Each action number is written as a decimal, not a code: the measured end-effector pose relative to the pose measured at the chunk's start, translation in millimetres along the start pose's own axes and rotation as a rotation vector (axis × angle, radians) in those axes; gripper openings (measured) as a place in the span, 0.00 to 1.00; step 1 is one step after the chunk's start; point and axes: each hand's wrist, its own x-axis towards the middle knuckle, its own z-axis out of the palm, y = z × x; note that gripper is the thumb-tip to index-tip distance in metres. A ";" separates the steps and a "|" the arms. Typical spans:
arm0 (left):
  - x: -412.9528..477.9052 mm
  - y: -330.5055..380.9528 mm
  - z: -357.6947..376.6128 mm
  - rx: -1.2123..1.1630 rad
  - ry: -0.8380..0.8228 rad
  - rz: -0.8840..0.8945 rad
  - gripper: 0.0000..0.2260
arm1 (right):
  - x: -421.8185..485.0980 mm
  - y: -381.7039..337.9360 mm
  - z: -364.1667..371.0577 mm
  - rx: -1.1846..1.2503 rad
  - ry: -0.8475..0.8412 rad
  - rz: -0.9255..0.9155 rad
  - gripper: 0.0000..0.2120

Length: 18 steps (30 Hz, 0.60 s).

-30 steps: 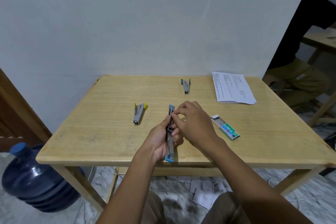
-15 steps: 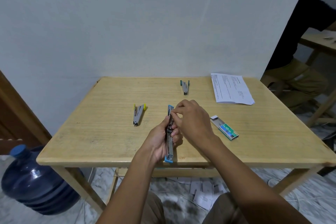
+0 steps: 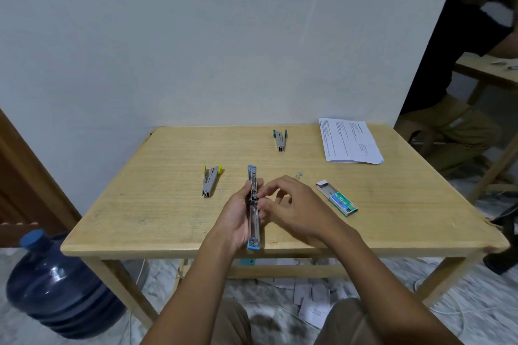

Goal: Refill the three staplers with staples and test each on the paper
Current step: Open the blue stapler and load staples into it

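A blue stapler (image 3: pixel 253 213), swung fully open into a long strip, lies over the table's front middle. My left hand (image 3: pixel 238 218) grips it from the left side. My right hand (image 3: pixel 291 204) rests just right of it, fingertips touching the metal staple channel near its middle; whether they pinch staples is hidden. A yellow-tipped stapler (image 3: pixel 210 180) lies to the left and a green-tipped stapler (image 3: pixel 280 139) farther back, both half open. A slid-open green staple box (image 3: pixel 337 198) lies to the right. A printed paper sheet (image 3: pixel 349 141) sits at the back right corner.
A few loose staple bits (image 3: pixel 299 175) lie behind my right hand. The wooden table (image 3: pixel 157 218) stands against a white wall. A blue water jug (image 3: pixel 59 286) is on the floor at the left. Another person (image 3: pixel 459 109) sits at a second table on the right. Paper scraps lie under the table.
My right hand has slid down and to the right, off the top of the stapler, and its fingers have spread. The loose staple bits behind it are now uncovered.
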 end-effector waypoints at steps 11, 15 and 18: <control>3.1 5.7 25.7 -0.149 0.152 0.209 0.14 | -25.9 4.6 -7.6 -0.039 -0.156 -0.215 0.20; -13.4 13.5 29.5 -0.047 0.118 0.204 0.13 | -28.1 -1.3 -20.6 0.155 0.025 -0.239 0.11; -31.5 9.4 29.9 0.274 0.037 0.114 0.16 | -22.3 -3.6 -31.0 0.251 0.240 -0.234 0.08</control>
